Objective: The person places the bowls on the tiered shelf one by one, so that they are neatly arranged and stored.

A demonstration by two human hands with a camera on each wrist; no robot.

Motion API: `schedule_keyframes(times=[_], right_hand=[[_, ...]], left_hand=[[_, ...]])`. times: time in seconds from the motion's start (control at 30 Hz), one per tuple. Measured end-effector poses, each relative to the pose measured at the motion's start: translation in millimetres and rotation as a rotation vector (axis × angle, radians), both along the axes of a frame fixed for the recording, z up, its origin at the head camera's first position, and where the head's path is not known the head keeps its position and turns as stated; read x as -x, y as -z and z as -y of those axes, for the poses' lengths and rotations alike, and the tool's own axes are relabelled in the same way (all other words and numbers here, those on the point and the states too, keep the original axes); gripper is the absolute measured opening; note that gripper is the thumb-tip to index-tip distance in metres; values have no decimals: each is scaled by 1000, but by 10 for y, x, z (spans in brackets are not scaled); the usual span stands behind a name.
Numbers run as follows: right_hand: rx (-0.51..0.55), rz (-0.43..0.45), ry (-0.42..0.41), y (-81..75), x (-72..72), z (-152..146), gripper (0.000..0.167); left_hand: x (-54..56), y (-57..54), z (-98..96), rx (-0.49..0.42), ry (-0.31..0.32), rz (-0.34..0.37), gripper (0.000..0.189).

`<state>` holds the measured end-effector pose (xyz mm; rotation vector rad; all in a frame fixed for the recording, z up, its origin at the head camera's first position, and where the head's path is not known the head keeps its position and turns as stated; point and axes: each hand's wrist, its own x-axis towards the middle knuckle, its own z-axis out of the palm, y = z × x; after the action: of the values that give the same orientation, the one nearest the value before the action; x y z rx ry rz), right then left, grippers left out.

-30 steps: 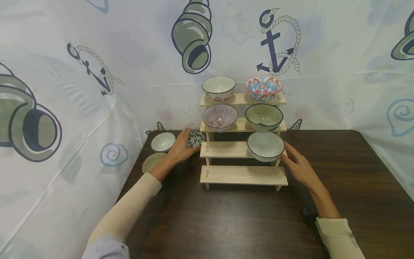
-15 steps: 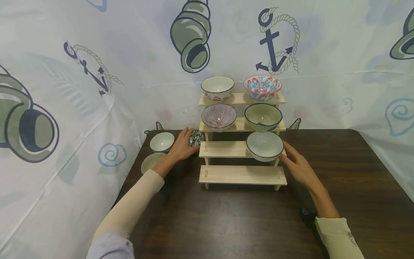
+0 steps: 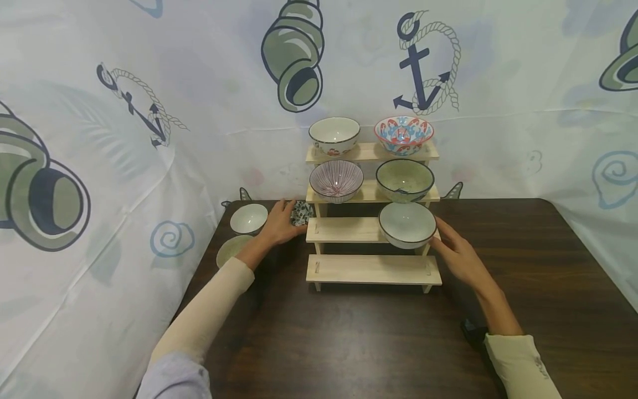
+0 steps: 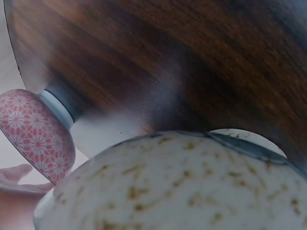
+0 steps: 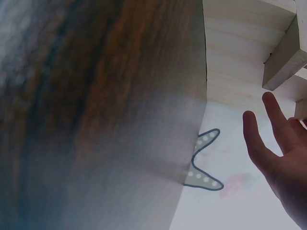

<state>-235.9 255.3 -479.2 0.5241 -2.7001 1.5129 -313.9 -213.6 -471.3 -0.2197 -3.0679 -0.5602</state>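
At the back left of the table, my left hand point(image 3: 279, 223) is around the left side of a black-and-white floral-patterned piece of tableware point(image 3: 301, 213), thumb in front and fingers behind. Its far side is hidden by the wooden stand. In the left wrist view the hand point(image 4: 19, 199) shows partly behind a pink flower-patterned bowl point(image 4: 36, 136). My right hand point(image 3: 461, 257) is at the right end of the third shelf, fingertips right at the side of a white dark-rimmed bowl point(image 3: 407, 223). In the right wrist view, two fingers point(image 5: 256, 141) extend straight below the wood.
The stepped wooden stand point(image 3: 374, 270) carries a white bowl point(image 3: 334, 133), a red-blue bowl point(image 3: 404, 133), a purple-striped bowl point(image 3: 336, 180) and a green bowl point(image 3: 405, 178). Left of it stand a small white bowl point(image 3: 249, 219) and a pale green bowl point(image 3: 230, 249), partly behind the left arm.
My left forearm has shifted slightly right and the left fingers have moved a little. The right hand and the bowls keep their places; the head view has drifted slightly.
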Motion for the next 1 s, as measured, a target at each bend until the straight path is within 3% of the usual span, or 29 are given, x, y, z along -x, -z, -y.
schedule_keyframes(times=[0.23, 0.67, 1.0], right_hand=[[4, -14, -6, 14, 23, -7, 63], [-7, 23, -1, 9, -8, 5, 65], [6, 8, 1, -2, -2, -5, 63]], left_hand=[[42, 14, 10, 12, -46, 57, 104], [20, 49, 19, -15, -91, 28, 105], [-34, -127, 66, -42, -93, -45, 104]])
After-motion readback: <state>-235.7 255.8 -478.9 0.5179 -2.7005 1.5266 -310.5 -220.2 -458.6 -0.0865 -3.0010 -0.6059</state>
